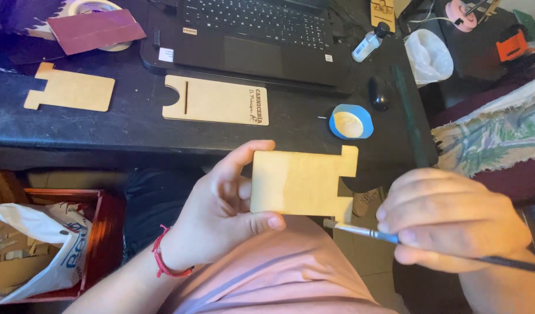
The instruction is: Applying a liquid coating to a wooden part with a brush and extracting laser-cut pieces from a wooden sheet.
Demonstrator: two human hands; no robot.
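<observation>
My left hand (pixel 224 206) grips a flat light wooden cutout (pixel 299 183) with a notched right edge, thumb under its lower edge and fingers behind its left side. In my right hand (pixel 448 218) is a thin paintbrush (pixel 366 232) with a blue ferrule and dark handle. Its bristle tip touches the cutout's lower right corner. A red cord bracelet circles my left wrist. Both hands hover over my lap, in front of the dark desk (pixel 133 131).
On the desk lie a slotted wooden board (pixel 218 100), another wooden cutout (pixel 69 90), a blue lid holding pale liquid (pixel 350 122), a small white bottle (pixel 369 42), a laptop (pixel 261 35), a mouse (pixel 379 92) and tape. A red box (pixel 101 232) with a plastic bag stands lower left.
</observation>
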